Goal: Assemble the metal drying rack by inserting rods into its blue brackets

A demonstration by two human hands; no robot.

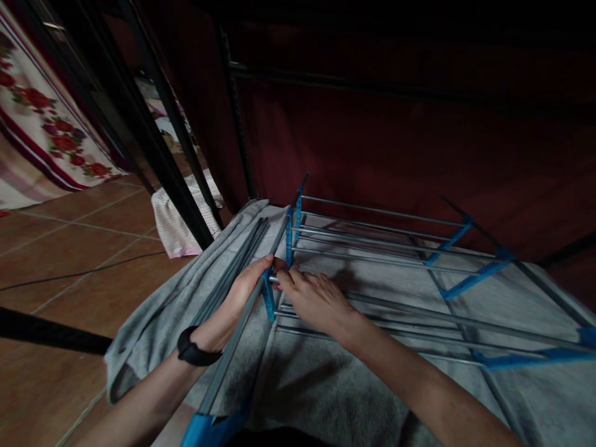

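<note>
Leftmost, gripping the side bar (pixel 230 347) with the left hand (pixel 244 292), fingers wrapped round it just beside the blue bracket (pixel 269 301). Right of that bracket, pinching the near end of a thin rod (pixel 419 309) with the right hand (pixel 316 301), fingers bent onto it. Long axis running off rightward across the rack (pixel 454 237), flat on a grey towel (pixel 326 385), right hand the nearer.
</note>
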